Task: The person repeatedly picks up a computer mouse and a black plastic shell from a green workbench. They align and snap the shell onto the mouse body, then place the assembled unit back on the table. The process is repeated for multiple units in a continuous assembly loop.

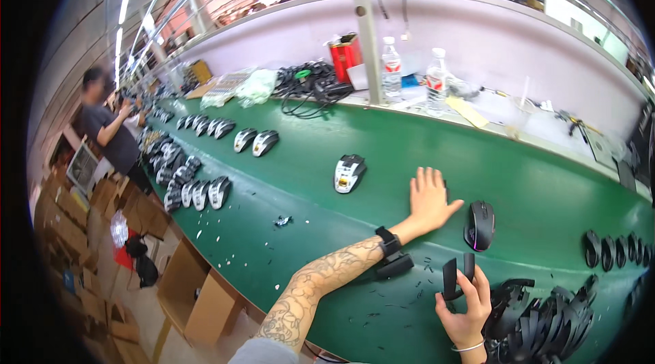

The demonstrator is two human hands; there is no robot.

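My left hand (430, 200) reaches over the green tabletop with its fingers stretched out and thumb apart. A dark edge of something shows beside its fingers, mostly hidden by the hand. Just right of it lies a black computer mouse (481, 224) with a purple glow along its lower side. Nearer to me, my right hand (467, 306) pinches a black curved plastic piece (449, 278), its two upright sides showing above the fingers. To the left of my left hand sits a white-and-black mouse (350, 174) with an opening in its shell.
A heap of black curved plastic pieces (546, 319) lies beside my right hand. Several black mice (592, 250) line the right side. Several white-and-black mice (265, 143) stand far left. Water bottles (391, 67) stand on the back ledge. A person (109, 122) works beyond cardboard boxes (211, 306).
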